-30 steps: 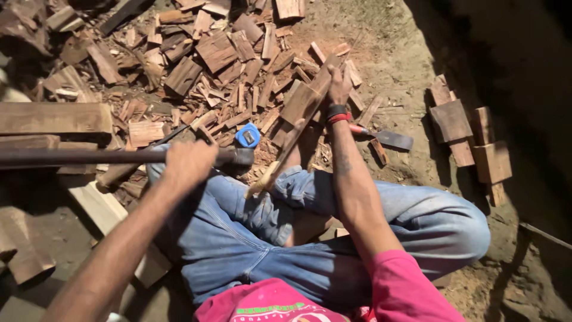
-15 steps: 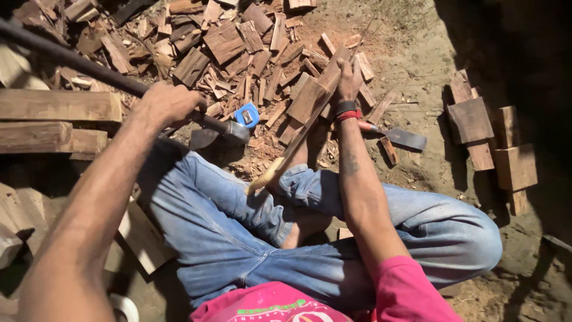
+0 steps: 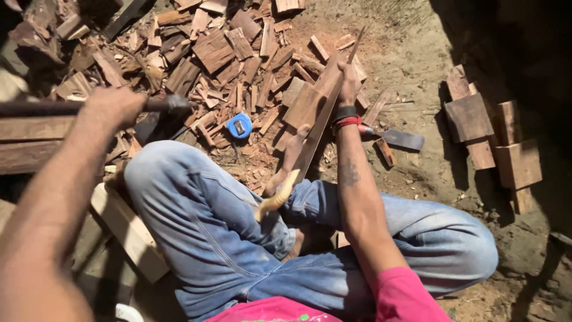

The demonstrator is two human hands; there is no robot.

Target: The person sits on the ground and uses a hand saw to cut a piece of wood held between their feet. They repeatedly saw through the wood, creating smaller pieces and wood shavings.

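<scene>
On dirt ground (image 3: 417, 53), scattered wood offcuts (image 3: 226, 53), hands gripping tool handle (image 3: 42, 108), plank (image 3: 322, 119)

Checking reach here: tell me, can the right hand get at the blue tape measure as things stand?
Probably not right away: the right hand grips the wood strip. The tape measure lies uncovered just left of it.

long wood strip (image 3: 322, 119): rough-sawn, reddish brown, matt; pale, smoother curved end near the knee. tool handle (image 3: 53, 107) in left hand (image 3: 113, 104): dark, matt, material unclear. offcut pile (image 3: 220, 53): splintery raw wood, dull. stacked blocks (image 3: 476, 125): sawn wood, matt. tape measure (image 3: 240, 126): blue plastic, slight gloss. flat blade (image 3: 402, 139): grey metal, dull. jeans (image 3: 202, 226): blue denim cloth, dusty. shirt (image 3: 405, 298): pink cloth. ground (image 3: 417, 65): dry, gritty earth.
</scene>
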